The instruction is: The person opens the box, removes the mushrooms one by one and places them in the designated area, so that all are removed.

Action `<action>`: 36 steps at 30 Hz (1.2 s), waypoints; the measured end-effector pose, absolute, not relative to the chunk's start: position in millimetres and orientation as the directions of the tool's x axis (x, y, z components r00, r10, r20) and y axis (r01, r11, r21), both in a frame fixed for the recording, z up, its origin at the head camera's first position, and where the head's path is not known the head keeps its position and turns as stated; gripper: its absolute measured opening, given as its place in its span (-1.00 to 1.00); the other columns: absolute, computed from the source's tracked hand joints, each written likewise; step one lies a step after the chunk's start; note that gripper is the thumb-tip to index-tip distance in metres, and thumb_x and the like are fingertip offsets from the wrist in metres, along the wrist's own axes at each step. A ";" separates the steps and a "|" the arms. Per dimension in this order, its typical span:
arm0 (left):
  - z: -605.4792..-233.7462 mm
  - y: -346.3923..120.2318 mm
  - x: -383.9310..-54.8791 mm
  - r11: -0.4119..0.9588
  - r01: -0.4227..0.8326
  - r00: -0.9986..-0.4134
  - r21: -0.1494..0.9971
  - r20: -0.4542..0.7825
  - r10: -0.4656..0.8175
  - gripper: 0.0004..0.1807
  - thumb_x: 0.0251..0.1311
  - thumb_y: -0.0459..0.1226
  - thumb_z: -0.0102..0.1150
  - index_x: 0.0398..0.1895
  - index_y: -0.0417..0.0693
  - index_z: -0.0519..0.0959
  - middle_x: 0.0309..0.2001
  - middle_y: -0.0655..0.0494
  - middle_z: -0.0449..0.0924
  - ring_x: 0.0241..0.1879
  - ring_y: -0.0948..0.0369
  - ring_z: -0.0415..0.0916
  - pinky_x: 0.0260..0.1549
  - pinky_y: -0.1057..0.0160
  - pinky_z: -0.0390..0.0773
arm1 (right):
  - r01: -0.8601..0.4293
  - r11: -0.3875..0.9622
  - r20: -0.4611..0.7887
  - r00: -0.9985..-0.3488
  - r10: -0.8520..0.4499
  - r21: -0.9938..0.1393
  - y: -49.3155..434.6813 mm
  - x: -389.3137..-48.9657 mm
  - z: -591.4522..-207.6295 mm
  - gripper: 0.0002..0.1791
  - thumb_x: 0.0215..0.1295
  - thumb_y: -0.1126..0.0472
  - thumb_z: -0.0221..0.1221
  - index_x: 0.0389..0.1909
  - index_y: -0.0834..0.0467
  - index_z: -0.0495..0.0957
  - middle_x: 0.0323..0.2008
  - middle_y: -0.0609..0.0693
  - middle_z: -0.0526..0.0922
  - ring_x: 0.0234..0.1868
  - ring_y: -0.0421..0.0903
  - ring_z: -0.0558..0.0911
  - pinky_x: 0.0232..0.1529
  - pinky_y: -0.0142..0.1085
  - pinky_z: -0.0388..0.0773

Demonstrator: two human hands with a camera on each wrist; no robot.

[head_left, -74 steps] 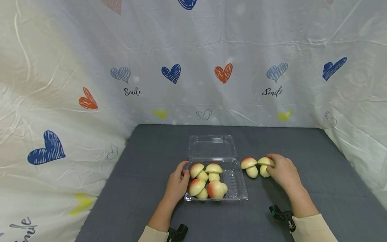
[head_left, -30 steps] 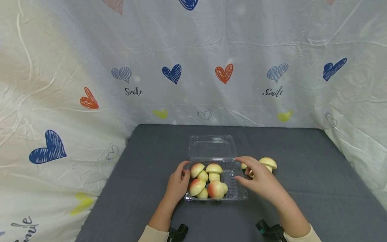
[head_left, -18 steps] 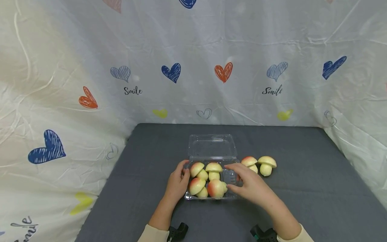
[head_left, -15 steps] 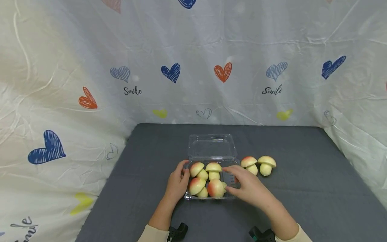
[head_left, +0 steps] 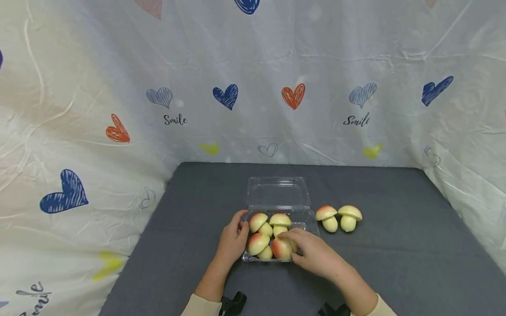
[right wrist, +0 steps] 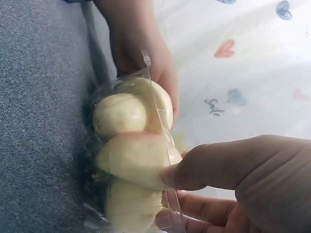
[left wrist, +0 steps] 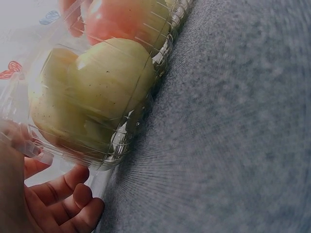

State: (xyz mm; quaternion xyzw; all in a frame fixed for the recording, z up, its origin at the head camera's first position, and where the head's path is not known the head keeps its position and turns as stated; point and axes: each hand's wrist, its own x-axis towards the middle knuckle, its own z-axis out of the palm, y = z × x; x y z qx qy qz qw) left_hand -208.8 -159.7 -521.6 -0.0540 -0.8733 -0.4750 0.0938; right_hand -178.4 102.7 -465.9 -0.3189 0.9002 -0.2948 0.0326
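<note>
A clear plastic clamshell box (head_left: 278, 192) lies with its lid folded back, several pale yellow mushrooms with rounded caps inside, some blushed red. My left hand (head_left: 232, 239) holds the box by its left side; in the left wrist view curled fingers (left wrist: 63, 187) lie against the plastic. My right hand (head_left: 314, 253) reaches over the right part of the box and pinches the front right mushroom (head_left: 281, 249), whose reddish cap faces me. In the right wrist view the thumb (right wrist: 194, 170) presses on that mushroom's cap (right wrist: 131, 158), other fingers beyond the rim. Its stem is mostly hidden by my hand.
Two more mushrooms stand on the dark grey cloth right of the box: one with a reddish cap (head_left: 326, 218), one all pale yellow (head_left: 349, 218). A white curtain (head_left: 253, 52) printed with hearts hangs behind and at both sides of the table.
My right hand let go of the pale mushroom on the right, moved left over the box and closed on the front right mushroom inside. My left hand stays at the box's side.
</note>
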 end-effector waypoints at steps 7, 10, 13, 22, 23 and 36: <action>-521.7 -159.5 -209.0 0.558 0.193 -0.973 0.807 0.232 0.002 -0.60 0.52 -0.29 0.03 0.36 -0.04 0.47 -0.40 0.25 0.51 -0.65 0.32 0.33 -0.58 0.26 0.42 | -0.549 0.644 0.086 -0.792 -0.604 -0.533 99.4 -181.0 -461.9 -0.53 0.23 0.37 0.27 0.18 0.05 0.63 0.09 -0.04 0.61 -0.11 -0.10 0.54 -0.18 -0.16 0.48; -521.7 -159.5 -208.1 0.561 0.187 -0.975 0.807 0.224 0.003 -0.60 0.53 -0.27 0.02 0.37 -0.03 0.47 -0.41 0.25 0.51 -0.65 0.32 0.33 -0.58 0.26 0.42 | -0.567 0.641 0.079 -0.778 -0.624 -0.517 98.7 -182.1 -459.8 -0.50 0.19 0.40 0.25 0.18 0.06 0.63 0.09 -0.03 0.62 -0.05 -0.07 0.56 -0.14 -0.13 0.50; -521.4 -159.5 -207.1 0.560 0.182 -0.976 0.808 0.217 0.005 -0.60 0.53 -0.27 0.01 0.37 -0.03 0.47 -0.40 0.25 0.50 -0.65 0.31 0.32 -0.58 0.26 0.41 | -0.611 0.628 0.108 -0.753 -0.649 -0.482 98.6 -183.2 -458.6 -0.44 0.12 0.52 0.19 0.15 0.07 0.64 0.06 -0.02 0.65 0.00 -0.02 0.61 -0.08 -0.09 0.54; -520.8 -159.4 -207.9 0.549 0.192 -0.974 0.813 0.225 0.007 -0.58 0.53 -0.27 0.01 0.40 -0.04 0.45 -0.44 0.24 0.47 -0.67 0.31 0.29 -0.62 0.26 0.38 | -0.659 0.649 0.156 -0.737 -0.657 -0.380 94.2 -191.3 -463.7 -0.29 -0.02 0.66 0.18 0.15 0.03 0.69 -0.08 -0.06 0.64 -0.09 -0.01 0.63 -0.14 -0.10 0.56; -520.7 -159.3 -208.0 0.551 0.191 -0.974 0.813 0.225 0.007 -0.58 0.53 -0.28 0.01 0.40 -0.04 0.45 -0.44 0.24 0.47 -0.67 0.31 0.30 -0.62 0.26 0.38 | -0.664 0.647 0.156 -0.733 -0.663 -0.375 94.1 -192.2 -464.4 -0.28 -0.01 0.66 0.19 0.16 0.03 0.69 -0.09 -0.07 0.63 -0.12 -0.03 0.62 -0.17 -0.12 0.55; -521.0 -159.3 -208.2 0.567 0.198 -0.971 0.800 0.239 0.004 -0.60 0.52 -0.27 0.03 0.35 0.00 0.49 -0.40 0.27 0.50 -0.63 0.33 0.33 -0.56 0.26 0.42 | -0.712 0.608 0.218 -0.693 -0.687 -0.351 94.2 -194.1 -469.5 -0.33 -0.03 0.63 0.19 0.06 -0.03 0.66 -0.11 -0.13 0.61 -0.16 -0.10 0.62 -0.13 -0.11 0.57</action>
